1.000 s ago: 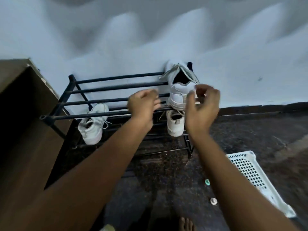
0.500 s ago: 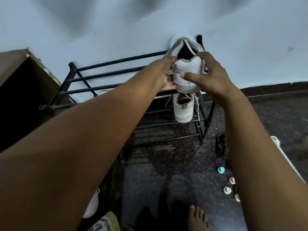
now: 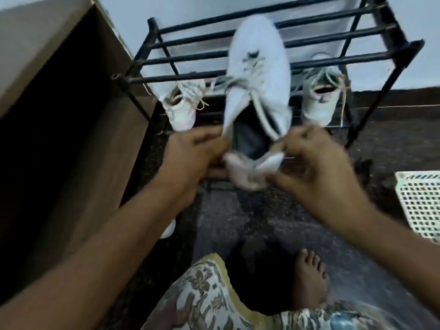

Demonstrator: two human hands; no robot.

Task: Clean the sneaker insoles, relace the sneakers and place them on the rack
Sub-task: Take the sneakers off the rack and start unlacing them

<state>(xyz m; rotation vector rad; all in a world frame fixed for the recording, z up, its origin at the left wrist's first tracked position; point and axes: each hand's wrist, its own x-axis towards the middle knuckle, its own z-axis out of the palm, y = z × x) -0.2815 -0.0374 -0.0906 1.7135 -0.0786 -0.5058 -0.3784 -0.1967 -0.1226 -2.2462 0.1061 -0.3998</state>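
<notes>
1. Head view: both forearms reach forward and down and meet at the heel of 1 white sneaker [image 3: 259,67].
2. Knuckles up, the left hand [image 3: 197,153] curls its fingers round the left side of the heel and grips it.
3. The right hand [image 3: 316,167] has its fingers bent, and thumb and fingertips pinch the right edge of the heel collar.
4. That sneaker lies heel toward the person and toe pointing away across the top bars of the rack [image 3: 392,29]. Its lining is dark and its laces are slack (motion blur hides whether the sole touches the bars).
5. Thin black metal rods make up the rack. On its lower tier sit 2 more white sneakers, the left sneaker [image 3: 183,108] and the right sneaker [image 3: 319,101], with laces dangling.
6. A brown wood-grain cabinet [image 3: 59,91] stands left of the rack, and a white perforated basket [image 3: 421,206] lies to the right on the dark speckled floor [image 3: 238,222]. Below are a bare foot [image 3: 309,277] and patterned cloth [image 3: 209,296].
</notes>
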